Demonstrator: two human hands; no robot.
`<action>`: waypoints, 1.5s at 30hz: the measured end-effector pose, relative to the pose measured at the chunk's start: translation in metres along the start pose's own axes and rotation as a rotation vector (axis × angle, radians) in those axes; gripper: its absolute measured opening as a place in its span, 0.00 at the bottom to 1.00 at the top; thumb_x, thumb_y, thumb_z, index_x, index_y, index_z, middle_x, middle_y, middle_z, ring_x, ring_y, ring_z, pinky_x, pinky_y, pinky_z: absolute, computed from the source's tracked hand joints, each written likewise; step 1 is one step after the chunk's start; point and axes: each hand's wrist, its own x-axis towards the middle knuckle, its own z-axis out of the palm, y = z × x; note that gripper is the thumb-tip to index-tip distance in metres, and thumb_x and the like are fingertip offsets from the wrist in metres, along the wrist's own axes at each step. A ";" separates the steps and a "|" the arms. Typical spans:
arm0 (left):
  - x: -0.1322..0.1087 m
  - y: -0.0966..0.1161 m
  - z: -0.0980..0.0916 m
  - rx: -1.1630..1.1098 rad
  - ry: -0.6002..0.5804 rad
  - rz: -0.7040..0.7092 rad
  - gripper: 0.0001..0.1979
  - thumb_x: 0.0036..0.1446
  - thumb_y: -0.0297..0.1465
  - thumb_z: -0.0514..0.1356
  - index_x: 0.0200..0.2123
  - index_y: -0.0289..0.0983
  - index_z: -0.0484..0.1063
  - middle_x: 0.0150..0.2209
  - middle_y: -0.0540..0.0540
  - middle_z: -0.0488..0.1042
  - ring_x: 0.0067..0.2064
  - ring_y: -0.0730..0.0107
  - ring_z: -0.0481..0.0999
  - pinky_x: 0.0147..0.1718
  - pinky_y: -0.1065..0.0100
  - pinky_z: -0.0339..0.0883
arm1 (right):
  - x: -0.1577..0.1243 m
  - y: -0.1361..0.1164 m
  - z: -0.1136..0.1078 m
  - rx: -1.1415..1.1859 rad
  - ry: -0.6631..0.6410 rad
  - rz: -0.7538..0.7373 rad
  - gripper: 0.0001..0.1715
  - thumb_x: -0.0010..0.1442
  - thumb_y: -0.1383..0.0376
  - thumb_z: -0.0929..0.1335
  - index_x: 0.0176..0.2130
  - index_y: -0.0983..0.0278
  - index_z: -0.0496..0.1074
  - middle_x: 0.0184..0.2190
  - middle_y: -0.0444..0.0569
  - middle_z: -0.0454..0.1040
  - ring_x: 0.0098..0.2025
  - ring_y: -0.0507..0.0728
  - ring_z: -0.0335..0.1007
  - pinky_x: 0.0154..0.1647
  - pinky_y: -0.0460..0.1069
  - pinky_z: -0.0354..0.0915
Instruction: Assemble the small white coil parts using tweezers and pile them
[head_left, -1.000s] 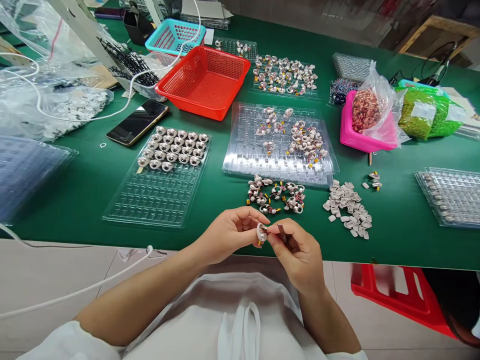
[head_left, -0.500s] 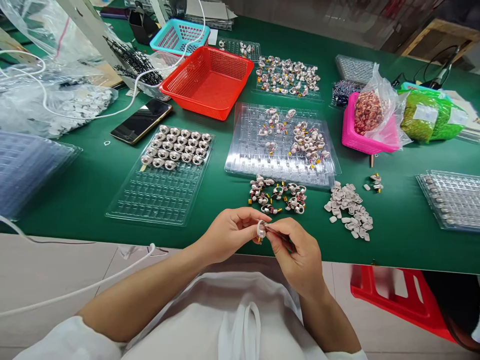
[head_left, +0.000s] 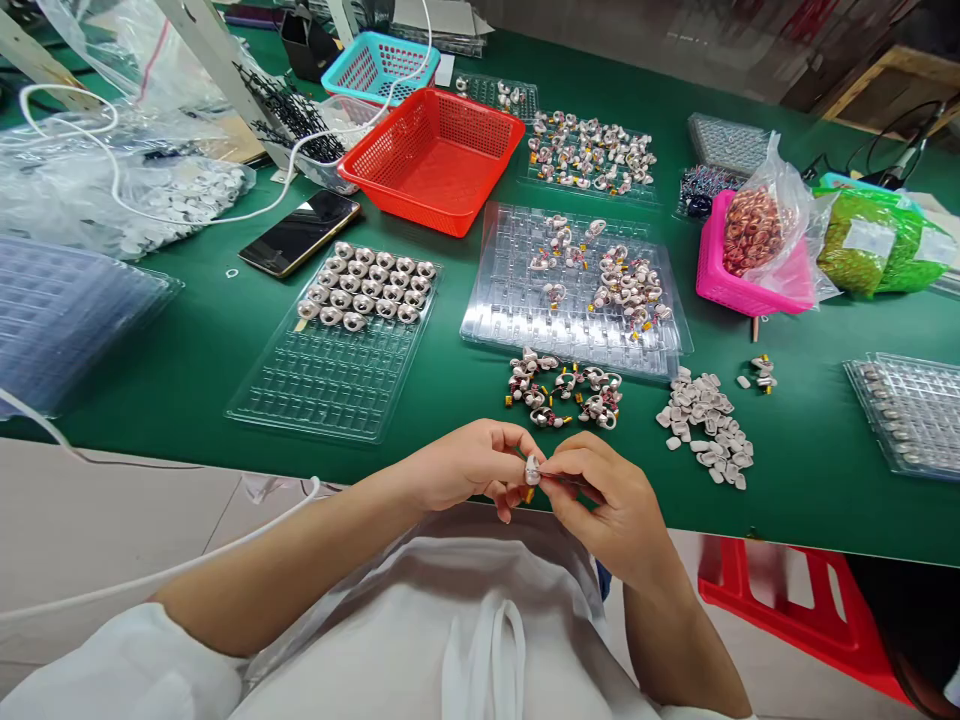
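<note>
My left hand [head_left: 469, 465] pinches a small white ring-shaped part [head_left: 532, 470] with a yellow tip, at the near edge of the green table [head_left: 150, 380]. My right hand [head_left: 607, 505] is closed against the same part, fingertips pressed on it, holding a thin dark tool that barely shows. Just beyond my hands lies a loose pile of the same wired parts [head_left: 564, 390]. A heap of small white caps [head_left: 709, 430] lies to the right of it. A clear tray [head_left: 337, 350] on the left holds three rows of finished parts.
A second clear tray [head_left: 577, 290] with scattered parts sits behind the pile. Farther back are a red basket [head_left: 435, 160], a teal basket [head_left: 379, 65], a phone [head_left: 300, 232], a pink bin [head_left: 739, 280] with a bag of copper coils, and green bags [head_left: 870, 240]. A red stool [head_left: 810, 610] stands under the table.
Both hands have drawn a little nearer to me and closer together, the right fingers closing tighter on the part. The view has shifted slightly downward and left.
</note>
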 end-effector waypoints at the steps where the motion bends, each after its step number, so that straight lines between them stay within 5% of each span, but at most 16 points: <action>1: 0.000 0.001 0.000 0.012 -0.008 -0.024 0.10 0.46 0.31 0.72 0.30 0.35 0.75 0.21 0.52 0.75 0.22 0.75 0.73 0.21 0.73 0.73 | 0.001 0.000 -0.003 -0.001 -0.041 0.008 0.10 0.63 0.74 0.68 0.42 0.59 0.74 0.36 0.45 0.72 0.31 0.49 0.67 0.28 0.44 0.63; 8: 0.004 0.002 -0.005 0.124 -0.104 -0.088 0.05 0.46 0.27 0.67 0.29 0.35 0.76 0.20 0.53 0.74 0.22 0.75 0.73 0.21 0.74 0.72 | 0.008 0.002 -0.013 -0.061 -0.262 0.029 0.09 0.59 0.75 0.68 0.37 0.61 0.72 0.32 0.43 0.71 0.30 0.50 0.66 0.31 0.46 0.62; 15: 0.006 -0.004 -0.007 0.145 -0.073 -0.017 0.09 0.48 0.31 0.69 0.32 0.33 0.77 0.23 0.52 0.74 0.26 0.75 0.74 0.27 0.71 0.76 | 0.005 0.008 -0.003 -0.041 -0.187 0.102 0.07 0.58 0.73 0.68 0.35 0.61 0.73 0.31 0.43 0.70 0.28 0.50 0.64 0.28 0.44 0.60; 23: 0.001 -0.008 0.007 0.121 0.197 0.297 0.17 0.48 0.36 0.73 0.35 0.34 0.72 0.26 0.51 0.77 0.27 0.73 0.77 0.31 0.69 0.74 | 0.005 0.008 0.012 0.168 0.106 0.436 0.10 0.62 0.61 0.69 0.30 0.62 0.71 0.23 0.41 0.67 0.24 0.50 0.58 0.23 0.45 0.56; 32: -0.007 -0.014 0.003 0.119 0.128 0.411 0.15 0.53 0.32 0.71 0.41 0.35 0.72 0.34 0.46 0.81 0.36 0.68 0.81 0.39 0.67 0.75 | 0.002 0.015 0.017 0.304 0.158 0.535 0.10 0.61 0.59 0.69 0.32 0.62 0.72 0.24 0.43 0.68 0.27 0.52 0.61 0.25 0.46 0.57; 39: -0.007 -0.014 0.000 0.249 0.198 0.431 0.11 0.58 0.35 0.67 0.40 0.35 0.73 0.29 0.49 0.79 0.31 0.70 0.80 0.36 0.68 0.75 | 0.002 0.017 0.018 0.336 0.125 0.525 0.13 0.62 0.57 0.70 0.31 0.63 0.72 0.24 0.43 0.69 0.27 0.52 0.60 0.26 0.46 0.57; 45: -0.005 -0.015 -0.002 0.212 0.146 0.423 0.10 0.56 0.32 0.69 0.40 0.34 0.76 0.32 0.47 0.80 0.35 0.69 0.80 0.39 0.68 0.76 | 0.002 0.017 0.017 0.309 0.133 0.527 0.12 0.62 0.57 0.70 0.32 0.63 0.72 0.24 0.44 0.69 0.27 0.52 0.61 0.25 0.45 0.57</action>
